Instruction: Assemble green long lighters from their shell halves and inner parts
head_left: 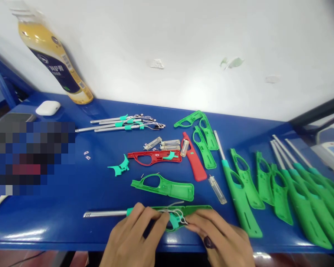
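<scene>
While both hands are working at the near edge of the glossy blue table [52,222], the left hand [137,237] is gripping a long green plastic half-shell [196,210] towards its tube end, fingers curling over it. The right hand [218,235] is closing over the wide end, fingertips bunching beside the thin white wires [180,213]; can't tell if they're also pinching wire. Shell is lying hollow side up, presumably so the wires and a teal plastic trigger [174,221] are staying accessible; the two-sided hold is probably stopping it rocking. A slim silver metal tube [104,214] is pointing left, clear of both palms.

Just beyond, a second green plastic half-shell [180,190] is lying hollow side up, likely being handy there. Farther back: a red plastic half-shell [157,158], clear plastic reservoirs [217,190] and wired silver tubes with teal collars [111,126] are lying loose. Closed green plastic lighters [241,202] are lining the right side, the nearest one crowding the right hand. Fingers are hiding the shell's middle; one wire end is sticking past its far rim. A yellow-and-navy plastic bottle [55,63] is standing by the wall, out of the way.
</scene>
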Motion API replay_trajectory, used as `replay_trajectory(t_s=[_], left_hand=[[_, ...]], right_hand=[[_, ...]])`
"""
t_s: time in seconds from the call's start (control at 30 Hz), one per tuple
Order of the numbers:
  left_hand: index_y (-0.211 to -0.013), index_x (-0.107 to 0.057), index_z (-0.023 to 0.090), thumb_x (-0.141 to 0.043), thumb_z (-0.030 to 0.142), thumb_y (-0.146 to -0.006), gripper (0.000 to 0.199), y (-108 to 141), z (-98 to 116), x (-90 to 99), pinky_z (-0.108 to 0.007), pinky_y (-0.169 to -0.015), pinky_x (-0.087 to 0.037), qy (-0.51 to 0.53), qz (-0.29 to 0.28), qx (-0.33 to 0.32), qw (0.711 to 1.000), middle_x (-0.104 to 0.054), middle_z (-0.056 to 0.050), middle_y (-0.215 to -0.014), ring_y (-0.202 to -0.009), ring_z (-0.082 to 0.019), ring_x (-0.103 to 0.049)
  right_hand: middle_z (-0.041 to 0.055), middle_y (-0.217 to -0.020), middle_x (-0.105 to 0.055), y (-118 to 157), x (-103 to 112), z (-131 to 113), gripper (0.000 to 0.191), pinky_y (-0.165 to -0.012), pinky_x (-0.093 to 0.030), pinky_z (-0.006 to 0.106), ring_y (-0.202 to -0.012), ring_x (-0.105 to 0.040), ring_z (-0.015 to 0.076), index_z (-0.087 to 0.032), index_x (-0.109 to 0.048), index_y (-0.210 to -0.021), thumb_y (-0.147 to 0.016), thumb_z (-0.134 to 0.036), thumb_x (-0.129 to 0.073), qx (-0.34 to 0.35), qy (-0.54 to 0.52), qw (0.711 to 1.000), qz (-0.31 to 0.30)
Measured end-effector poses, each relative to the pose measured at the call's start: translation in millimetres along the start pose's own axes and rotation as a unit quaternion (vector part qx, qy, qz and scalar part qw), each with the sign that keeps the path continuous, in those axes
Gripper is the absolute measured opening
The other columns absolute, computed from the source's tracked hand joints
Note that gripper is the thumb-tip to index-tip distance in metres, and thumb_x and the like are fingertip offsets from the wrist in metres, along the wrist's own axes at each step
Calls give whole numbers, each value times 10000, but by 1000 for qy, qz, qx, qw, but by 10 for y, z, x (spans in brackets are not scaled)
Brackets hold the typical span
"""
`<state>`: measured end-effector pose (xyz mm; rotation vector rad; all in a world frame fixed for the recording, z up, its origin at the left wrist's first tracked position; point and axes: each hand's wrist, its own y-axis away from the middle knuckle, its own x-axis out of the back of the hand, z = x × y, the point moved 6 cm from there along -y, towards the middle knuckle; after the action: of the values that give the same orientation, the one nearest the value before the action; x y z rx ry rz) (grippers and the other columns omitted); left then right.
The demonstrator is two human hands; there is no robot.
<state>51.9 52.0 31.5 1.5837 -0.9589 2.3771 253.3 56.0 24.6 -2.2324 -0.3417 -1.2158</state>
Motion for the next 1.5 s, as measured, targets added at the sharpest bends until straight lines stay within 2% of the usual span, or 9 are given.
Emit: replay_trajectory(t_s=[0.27, 0.43, 0.63, 0.73, 0.83, 0.93, 1.07, 1.17, 1.5], left_hand=[[-1159, -695, 234, -427, -5, -988, 399, -91, 28, -15, -298, -761, -474, 23, 5, 34, 999, -728, 9, -951, -904, -187, -629], [-1141, -698, 245, -441, 7, -982, 385, -95, 25, -25, -304, -668, -429, 47, 22, 42, 998, -712, 6, -910, -873, -192, -610], [-1150, -702, 226, -434, -5, -986, 390, -94, 2, -69, -298, -696, -459, 65, 15, 34, 997, -708, 0, -918, -788, -160, -587], [-1170, -718, 215, -465, 17, -983, 372, -104, 14, -52, -275, -636, -439, 60, 23, 6, 998, -719, -15, -952, -812, -173, -539], [-1187, -725, 199, -458, 36, -987, 372, -138, 31, -12, -284, -753, -499, 80, 23, -10, 996, -727, -35, -1040, -906, -187, -537], [-1188, -716, 195, -444, 9, -989, 385, -186, 15, 21, -359, -946, -514, 107, 13, 5, 994, -723, -51, -1097, -1069, -214, -562], [-1219, -699, 187, -441, 75, -1048, 329, -179, 1, -23, -314, -935, -547, 148, -11, 0, 989, -700, -66, -1103, -1072, -187, -604], [-1227, -697, 192, -447, 46, -1038, 345, -123, -72, -54, -269, -970, -548, 163, 18, 30, 986, -679, -61, -1120, -1083, -159, -616], [-1278, -703, 202, -479, 91, -1051, 338, -81, -122, -129, -221, -1013, -538, 104, -14, -35, 994, -679, -61, -1134, -1162, -160, -582]], right_hand=[[44, -1017, -759, -44, 16, -42, 323, -737, -601, 165, -817, -769, 100, -216, -695, -1144, -999, -33, -472, -59, -66, 994, 68], [34, -1001, -765, -60, 74, -52, 329, -732, -598, 157, -822, -770, 102, -221, -699, -1160, -971, -32, -507, -43, -79, 995, 45], [22, -950, -771, -96, 139, -39, 289, -709, -598, 154, -789, -770, 104, -212, -716, -1102, -972, -41, -524, -60, -96, 991, 65], [41, -978, -785, -101, 140, -50, 257, -732, -606, 143, -852, -787, 116, -197, -731, -1116, -989, -79, -540, -22, -70, 997, 39], [63, -1066, -787, -64, 103, -25, 291, -769, -606, 136, -898, -791, 111, -204, -726, -1138, -1023, -96, -481, -11, -34, 999, 13], [65, -1114, -785, -13, 63, 6, 306, -801, -611, 150, -888, -790, 101, -213, -720, -1143, -1051, -121, -443, -34, -27, 999, 32], [43, -1064, -798, 9, 26, -8, 279, -781, -619, 157, -895, -788, 106, -215, -728, -1153, -1035, -127, -491, -49, -36, 996, 65], [33, -1028, -803, -23, 28, -19, 243, -751, -622, 155, -840, -787, 103, -216, -729, -1139, -1045, -156, -513, -55, -42, 995, 74], [23, -1009, -804, -91, 55, -24, 235, -765, -598, 120, -808, -784, 85, -219, -730, -1144, -1082, -234, -503, -4, 5, 1000, 30]])
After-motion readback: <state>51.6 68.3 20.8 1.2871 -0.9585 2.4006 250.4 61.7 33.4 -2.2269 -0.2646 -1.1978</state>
